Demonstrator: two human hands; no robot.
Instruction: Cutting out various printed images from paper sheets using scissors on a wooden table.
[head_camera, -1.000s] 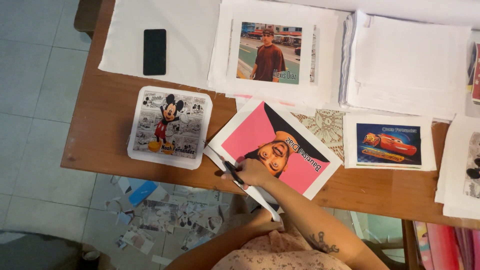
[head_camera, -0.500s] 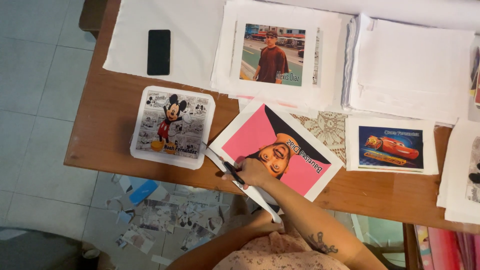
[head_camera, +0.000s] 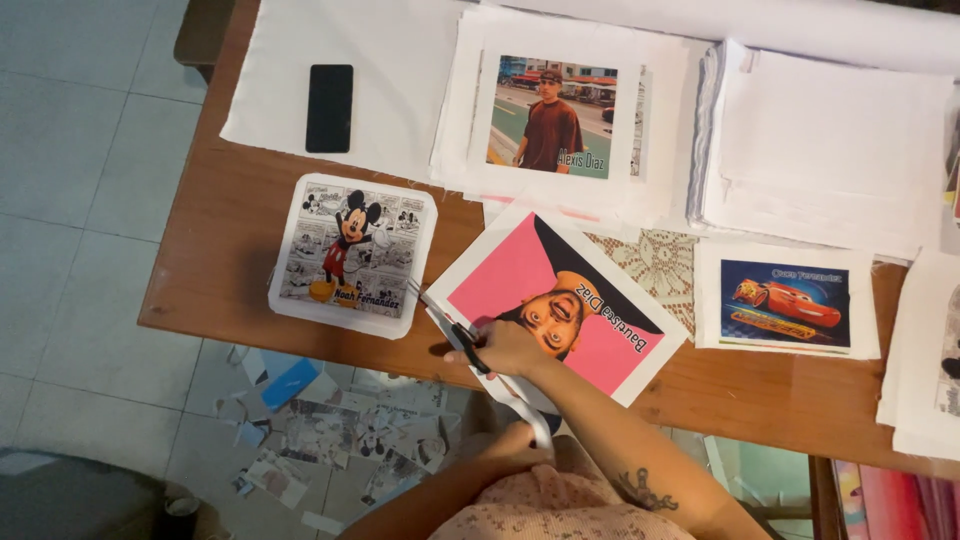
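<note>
One pair of scissors (head_camera: 440, 315), blades pointing far-left, gripped by the right hand (head_camera: 505, 348); the left hand (head_camera: 515, 440) probably holds the pink print (head_camera: 560, 300).

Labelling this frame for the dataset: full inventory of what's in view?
scissors: 1, dark handles, in right hand, at pink print's edge
pink portrait print: 1, table front
cartoon mouse print: 1, left of it
red car print: 1, right
street photo print: 1, table back
phone: 1, black, on white cloth
paper scraps: many, floor
table: 1, brown wood
right hand: on scissors
left hand: below table edge, by a white strip
</note>
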